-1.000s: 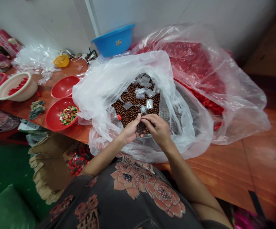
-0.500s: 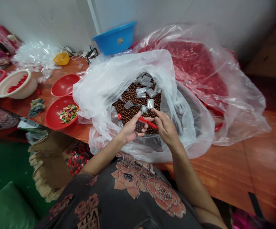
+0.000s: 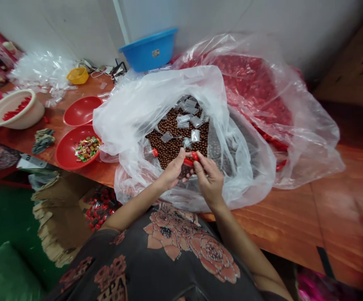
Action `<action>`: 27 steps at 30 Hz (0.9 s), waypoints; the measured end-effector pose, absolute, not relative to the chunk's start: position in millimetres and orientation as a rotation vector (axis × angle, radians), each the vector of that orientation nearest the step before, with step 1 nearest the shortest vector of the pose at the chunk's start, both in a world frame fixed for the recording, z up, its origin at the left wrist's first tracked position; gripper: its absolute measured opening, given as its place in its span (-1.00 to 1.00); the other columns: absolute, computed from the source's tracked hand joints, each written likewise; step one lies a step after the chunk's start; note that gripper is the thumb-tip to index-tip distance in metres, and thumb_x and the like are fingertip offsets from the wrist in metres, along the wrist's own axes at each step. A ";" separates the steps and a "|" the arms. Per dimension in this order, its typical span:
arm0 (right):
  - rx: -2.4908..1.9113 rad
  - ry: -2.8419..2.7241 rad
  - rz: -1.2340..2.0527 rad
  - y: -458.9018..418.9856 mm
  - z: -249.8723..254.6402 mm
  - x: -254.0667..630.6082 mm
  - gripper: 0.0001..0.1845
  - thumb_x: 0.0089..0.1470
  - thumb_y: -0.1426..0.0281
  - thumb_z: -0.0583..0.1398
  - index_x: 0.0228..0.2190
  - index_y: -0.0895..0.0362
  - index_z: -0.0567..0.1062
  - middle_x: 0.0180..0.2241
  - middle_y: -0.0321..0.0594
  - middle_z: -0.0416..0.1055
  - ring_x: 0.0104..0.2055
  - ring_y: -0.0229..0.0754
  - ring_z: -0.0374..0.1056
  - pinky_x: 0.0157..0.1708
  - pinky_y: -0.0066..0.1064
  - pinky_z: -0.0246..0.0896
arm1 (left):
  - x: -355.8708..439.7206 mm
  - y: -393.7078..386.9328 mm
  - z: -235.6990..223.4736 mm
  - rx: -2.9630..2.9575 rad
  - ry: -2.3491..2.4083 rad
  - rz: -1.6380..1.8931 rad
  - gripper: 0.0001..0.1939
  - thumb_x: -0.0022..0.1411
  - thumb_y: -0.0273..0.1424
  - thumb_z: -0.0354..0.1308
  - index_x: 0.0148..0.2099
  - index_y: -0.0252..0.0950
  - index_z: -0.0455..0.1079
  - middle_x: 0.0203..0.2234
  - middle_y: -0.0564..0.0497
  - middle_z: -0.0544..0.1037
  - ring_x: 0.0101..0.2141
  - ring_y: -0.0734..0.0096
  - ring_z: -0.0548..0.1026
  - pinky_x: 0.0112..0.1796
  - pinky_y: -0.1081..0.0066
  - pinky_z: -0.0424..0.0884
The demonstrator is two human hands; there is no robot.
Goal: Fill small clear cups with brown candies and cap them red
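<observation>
Over the mouth of a large clear polythene sack (image 3: 123,125), the left hand (image 3: 173,170) and right hand (image 3: 209,179) worked close together. Their fingertips were clamped from either side on a small glossy red plastic piece (image 3: 190,159), which hung just above a heap of round brown beads (image 3: 171,140) dotted with small clear plastic sachets (image 3: 184,122) inside the sack. Beyond the sack stood a bright blue plastic basin (image 3: 146,52). To its right lay a second clear sack of red pieces (image 3: 256,83), and to its left a red bowl of colourful wrapped sweets (image 3: 65,146). The step in hand seemed to be two-handed work on that one red piece, and the next move looked to call for a steady pinch.
</observation>
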State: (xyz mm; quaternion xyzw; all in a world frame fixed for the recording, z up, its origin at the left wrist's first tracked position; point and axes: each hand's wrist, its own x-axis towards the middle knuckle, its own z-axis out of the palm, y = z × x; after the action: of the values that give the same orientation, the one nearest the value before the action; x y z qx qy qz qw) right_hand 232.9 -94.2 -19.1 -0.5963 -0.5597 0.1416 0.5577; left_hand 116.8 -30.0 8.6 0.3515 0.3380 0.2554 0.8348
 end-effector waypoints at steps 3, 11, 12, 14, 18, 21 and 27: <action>-1.369 -1.689 0.193 -95.0 -17.8 237.5 -0.39 0.19 0.23 0.17 0.24 0.03 0.23 0.10 -0.05 0.38 0.12 0.00 0.32 0.11 -0.03 0.24 | 116.9 -28.8 5.9 0.725 0.745 0.523 -0.23 0.20 0.28 -0.21 -0.23 -0.32 0.44 -0.66 0.07 0.35 -0.68 0.56 0.27 -0.68 0.56 0.10; -1.385 -1.932 0.126 -91.8 -22.0 243.7 -0.16 0.07 0.10 0.26 0.25 0.18 0.09 0.08 0.10 0.33 0.07 0.08 0.30 0.00 -0.04 0.30 | 117.2 -27.9 7.6 0.639 0.883 0.473 -0.48 0.26 0.02 0.01 -0.53 -0.31 0.27 -0.70 0.06 0.33 -0.70 0.58 0.27 -0.65 0.54 0.14; -1.375 -1.934 0.129 -90.3 -22.9 244.2 -0.20 0.08 0.11 0.25 0.22 0.17 0.13 0.05 0.08 0.36 0.03 0.06 0.32 -0.04 -0.06 0.31 | 117.2 -28.8 6.2 0.643 0.897 0.478 -0.50 0.26 -0.01 0.01 -0.53 -0.31 0.26 -0.70 0.06 0.33 -0.70 0.58 0.27 -0.66 0.54 0.13; -1.352 -1.947 0.124 -87.7 -25.6 245.2 -0.26 0.09 0.11 0.25 0.18 0.17 0.18 0.00 0.07 0.39 -0.01 0.04 0.34 -0.07 -0.08 0.32 | 116.9 -31.0 1.8 0.651 0.898 0.493 -0.52 0.26 -0.04 0.00 -0.54 -0.30 0.24 -0.71 0.07 0.32 -0.71 0.57 0.26 -0.67 0.54 0.13; -1.306 -1.963 0.125 -87.0 -35.0 244.7 -0.25 0.04 0.10 0.27 0.16 0.16 0.21 0.00 0.08 0.40 -0.01 0.07 0.36 -0.07 -0.07 0.31 | 113.9 -37.6 -7.4 0.638 0.827 0.553 -0.60 0.24 -0.08 0.01 -0.40 -0.32 0.35 -0.71 0.11 0.30 -0.72 0.59 0.23 -0.66 0.56 0.15; -1.285 -1.945 0.135 -89.5 -43.1 241.5 -0.23 0.01 0.11 0.29 0.16 0.14 0.21 0.00 0.06 0.41 0.00 0.08 0.36 -0.06 -0.06 0.30 | 110.0 -41.5 -10.3 0.610 0.810 0.556 -0.58 0.26 -0.08 0.01 -0.21 -0.35 0.43 -0.69 0.12 0.31 -0.71 0.58 0.24 -0.65 0.57 0.17; -1.379 -1.866 0.385 -90.3 -48.3 234.6 -0.13 -0.03 0.07 0.32 0.21 0.07 0.14 0.03 0.00 0.38 0.00 0.04 0.36 -0.04 -0.05 0.31 | 100.2 -36.9 -10.7 0.453 0.760 0.541 -0.59 0.31 -0.11 0.02 0.01 -0.30 0.40 -0.55 0.07 0.41 -0.61 0.54 0.35 -0.55 0.53 0.33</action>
State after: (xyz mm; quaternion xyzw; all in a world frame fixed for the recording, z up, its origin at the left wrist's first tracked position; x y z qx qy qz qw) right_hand 234.6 -90.3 -48.3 -0.5412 -0.7323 0.1510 0.3847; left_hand 100.2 -36.9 -10.7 0.2166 0.3630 0.2583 0.8686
